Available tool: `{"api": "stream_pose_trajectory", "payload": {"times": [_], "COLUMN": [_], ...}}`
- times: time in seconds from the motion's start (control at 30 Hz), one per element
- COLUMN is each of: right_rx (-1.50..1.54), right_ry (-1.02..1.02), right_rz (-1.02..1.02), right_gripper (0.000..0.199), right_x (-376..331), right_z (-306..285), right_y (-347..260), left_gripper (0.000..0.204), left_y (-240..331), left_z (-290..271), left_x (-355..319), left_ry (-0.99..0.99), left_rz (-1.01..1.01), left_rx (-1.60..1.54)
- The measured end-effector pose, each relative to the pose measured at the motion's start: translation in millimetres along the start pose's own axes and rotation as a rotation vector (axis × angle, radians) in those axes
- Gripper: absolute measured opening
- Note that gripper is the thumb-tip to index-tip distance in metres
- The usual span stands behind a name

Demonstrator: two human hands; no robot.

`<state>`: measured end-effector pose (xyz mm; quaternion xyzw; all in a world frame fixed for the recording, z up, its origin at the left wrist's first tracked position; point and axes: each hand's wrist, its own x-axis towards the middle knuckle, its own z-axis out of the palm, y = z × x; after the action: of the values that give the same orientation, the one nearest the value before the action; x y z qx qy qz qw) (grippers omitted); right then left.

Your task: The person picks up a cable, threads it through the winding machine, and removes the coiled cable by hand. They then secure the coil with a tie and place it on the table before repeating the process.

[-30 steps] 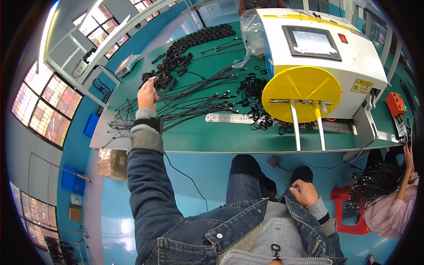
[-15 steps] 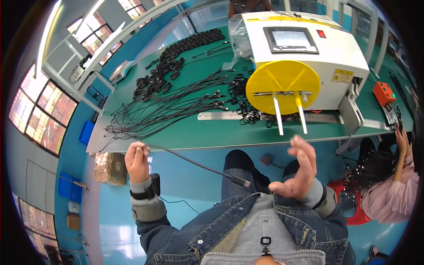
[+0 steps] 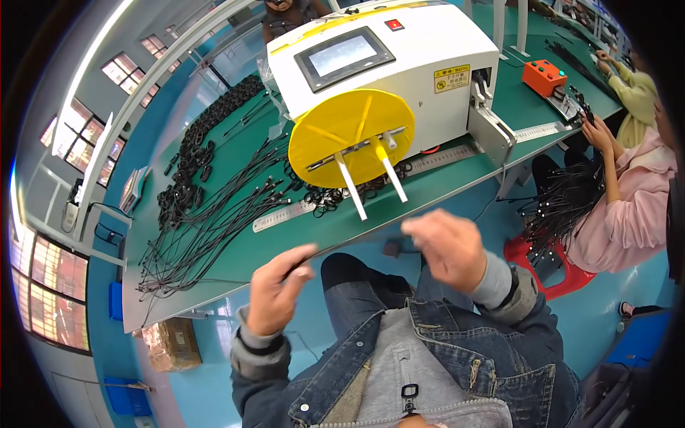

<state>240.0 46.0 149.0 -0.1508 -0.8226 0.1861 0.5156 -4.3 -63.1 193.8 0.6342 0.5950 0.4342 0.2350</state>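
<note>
A black cable [image 3: 342,245] runs between my two hands, above my lap and just short of the table's front edge. My left hand [image 3: 277,291] is closed on one end of it, the thumb pressed toward the fingers. My right hand [image 3: 451,250], slightly smeared by motion, has its fingers closed around the other end, and the connector there is hidden. Beyond the hands stands a white machine [image 3: 435,43] with a yellow disc [image 3: 317,146] on its front. Two pale rods [image 3: 349,187] stick out from the disc toward me.
Loose black cables [image 3: 207,242] and coiled black ones [image 3: 191,160] cover the green table's left side. A steel ruler [image 3: 282,216] and black rings [image 3: 327,202] lie below the disc. An orange box [image 3: 544,77] stands at right, near a person in pink [image 3: 642,207] on a red stool [image 3: 519,253].
My right hand has gone from spread to closed on the cable's hanging end. My left hand moved right, and the cable is now straighter. The view has swung right.
</note>
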Motion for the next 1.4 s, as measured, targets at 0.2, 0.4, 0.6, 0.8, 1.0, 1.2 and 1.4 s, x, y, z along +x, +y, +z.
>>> {"api": "stream_pose_trajectory", "payload": {"times": [0.2, 0.4, 0.6, 0.8, 1.0, 1.2, 1.4], "right_rx": [-0.239, -0.176, -0.150, -0.129, -0.172, -0.151, -0.069], "right_ry": [0.305, 0.383, 0.386, 0.409, 0.431, 0.289, 0.213], "right_rz": [0.117, 0.216, 0.286, 0.350, 0.490, 0.596, 0.669], "right_gripper": [0.018, 0.009, 0.009, 0.010, 0.011, 0.010, 0.009], "right_x": [19.8, 30.3, 47.0, 43.6, -9.4, -56.8, -77.7], "right_z": [13.1, 35.1, 47.7, 47.2, 32.2, 24.7, 26.7], "right_y": [67.4, 107.3, 131.8, 133.4, 130.6, 109.6, 84.1], "left_gripper": [0.013, 0.010, 0.010, 0.011, 0.012, 0.013, 0.016], "left_y": [-13.3, -47.8, -55.2, -62.6, -65.7, -51.5, -40.0], "left_z": [45.8, 60.5, 60.0, 65.2, 65.9, 50.5, 55.9], "left_x": [93.7, 122.3, 132.7, 133.5, 129.3, 109.0, 86.9], "left_ry": [0.183, 0.248, 0.234, 0.240, 0.242, 0.306, 0.316], "left_rz": [0.315, 0.209, 0.193, 0.203, 0.200, 0.308, 0.435], "left_rx": [0.201, 0.010, -0.017, -0.053, -0.061, 0.178, 0.323]}}
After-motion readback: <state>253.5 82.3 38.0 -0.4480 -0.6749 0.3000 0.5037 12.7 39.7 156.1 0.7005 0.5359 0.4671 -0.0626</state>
